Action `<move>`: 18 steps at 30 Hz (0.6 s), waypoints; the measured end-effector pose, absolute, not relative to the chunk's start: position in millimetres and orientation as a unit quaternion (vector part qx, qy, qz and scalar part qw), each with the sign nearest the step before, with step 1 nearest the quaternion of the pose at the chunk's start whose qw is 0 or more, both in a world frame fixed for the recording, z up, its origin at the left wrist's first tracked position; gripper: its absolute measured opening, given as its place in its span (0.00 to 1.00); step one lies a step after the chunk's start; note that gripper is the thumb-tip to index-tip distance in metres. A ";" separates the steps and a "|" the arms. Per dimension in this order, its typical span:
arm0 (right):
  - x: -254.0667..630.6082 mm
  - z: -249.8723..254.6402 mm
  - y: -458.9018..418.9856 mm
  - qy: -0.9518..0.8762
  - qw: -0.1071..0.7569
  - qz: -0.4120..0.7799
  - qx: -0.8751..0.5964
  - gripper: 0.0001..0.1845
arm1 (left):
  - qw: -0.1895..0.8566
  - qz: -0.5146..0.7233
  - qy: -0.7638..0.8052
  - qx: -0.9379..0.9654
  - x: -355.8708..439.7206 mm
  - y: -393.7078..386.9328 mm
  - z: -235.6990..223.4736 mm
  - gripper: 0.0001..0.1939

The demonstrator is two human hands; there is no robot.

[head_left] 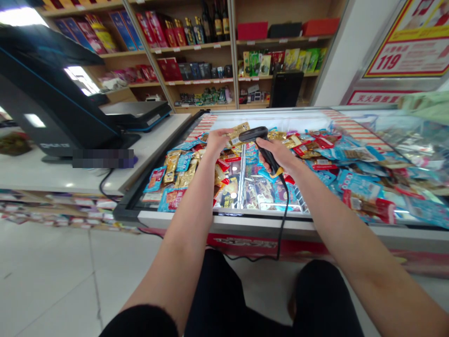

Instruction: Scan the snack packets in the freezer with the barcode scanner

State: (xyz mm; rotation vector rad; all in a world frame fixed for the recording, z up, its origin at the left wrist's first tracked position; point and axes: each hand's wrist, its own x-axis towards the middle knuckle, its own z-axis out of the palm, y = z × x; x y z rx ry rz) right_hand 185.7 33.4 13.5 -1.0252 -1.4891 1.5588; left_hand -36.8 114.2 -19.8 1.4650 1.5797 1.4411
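Note:
My right hand is wrapped round the handle of a black barcode scanner, whose head points left. A black cable runs from the base of its grip down past the freezer's front edge. In my left hand is a gold snack packet, held just left of the scanner head with a pale label facing up. Below both hands, many blue, red and gold snack packets lie spread over the glass top of a chest freezer. Through the glass between my arms, more packages show.
To the left, a white counter carries a black checkout terminal and a flat black scale. Shelves with bottles and boxes stand behind. More packets cover the freezer's right side. A green cloth-like item lies far right.

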 end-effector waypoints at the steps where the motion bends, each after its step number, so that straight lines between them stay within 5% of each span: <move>1: 185.8 13.7 33.2 -0.581 0.366 0.608 -0.400 0.20 | 0.271 0.534 0.588 0.544 -36.9 114.2 -20.0 0.23; 18: 187.6 8.1 38.2 -0.588 0.366 0.610 -0.386 0.18 | 0.232 0.528 0.609 0.544 -33.8 105.6 -12.0 0.21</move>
